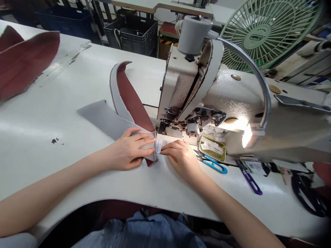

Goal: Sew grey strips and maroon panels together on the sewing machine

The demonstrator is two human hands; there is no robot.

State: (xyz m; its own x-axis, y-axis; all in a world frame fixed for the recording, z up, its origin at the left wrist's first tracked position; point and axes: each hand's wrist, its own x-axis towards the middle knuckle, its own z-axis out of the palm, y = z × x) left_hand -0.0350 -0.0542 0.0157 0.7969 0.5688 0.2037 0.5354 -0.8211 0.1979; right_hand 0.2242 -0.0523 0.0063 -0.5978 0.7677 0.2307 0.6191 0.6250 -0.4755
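Grey-backed maroon material (134,100), perhaps leather or vinyl, lies on the table with its front end beside the sewing machine (178,100). My left hand (131,148) rests flat on the grey side, fingers stretched toward the seam edge. A narrow pale strip (159,144) runs along that edge. My right hand (179,155) has its thumb and fingers pinched together at the strip's right side; the fingertips partly hide the grip. The material's edge is just in front of the needle area, and a curled flap of it stands up farther back.
Right of my right hand lie blue thread snips (214,164), a small metal tray (212,148), purple snips (249,179) and black-handled scissors (307,196). A lit lamp (247,135) hangs close by. Maroon pieces (28,62) lie far left; a green fan (258,36) stands behind.
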